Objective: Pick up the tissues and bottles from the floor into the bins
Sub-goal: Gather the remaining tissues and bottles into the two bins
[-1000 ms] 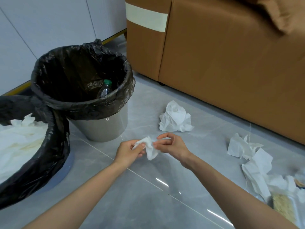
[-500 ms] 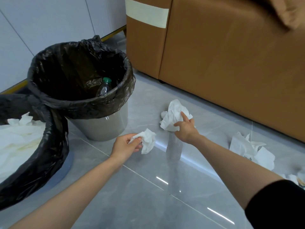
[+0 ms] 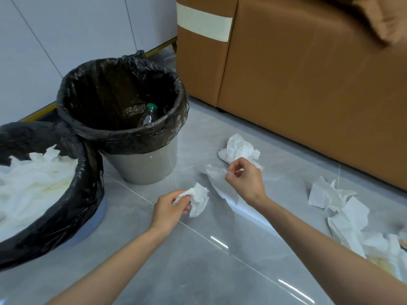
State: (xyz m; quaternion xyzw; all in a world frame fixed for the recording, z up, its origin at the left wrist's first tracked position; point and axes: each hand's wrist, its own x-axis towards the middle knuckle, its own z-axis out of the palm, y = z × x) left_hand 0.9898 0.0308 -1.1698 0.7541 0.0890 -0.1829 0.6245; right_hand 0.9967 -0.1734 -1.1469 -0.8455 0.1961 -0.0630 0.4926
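A second ago both hands worked one wad; since then the right hand (image 3: 246, 181) has gone out to the loose tissue (image 3: 239, 148) lying on the floor (image 3: 198, 271) by the sofa (image 3: 308, 84) and come back a little. It now pinches a thin white strip of tissue (image 3: 214, 171) between thumb and forefinger, the other fingers (image 3: 253, 170) curled in. Whether that strip belongs to the loose tissue behind it I cannot tell.

The left hand (image 3: 174, 208) has kept the crumpled tissue (image 3: 199, 198), its fingers closed round one end, low over the floor.

So each hand now carries paper, and I judge the next step to be a drop into the tissue bin (image 3: 88, 172) at the left, already heaped white. The bottle bin (image 3: 123, 137) beside it holds a green-capped bottle (image 3: 148, 115). A heap of tissues (image 3: 330, 194) waits on the floor at the right, so much of the job remains
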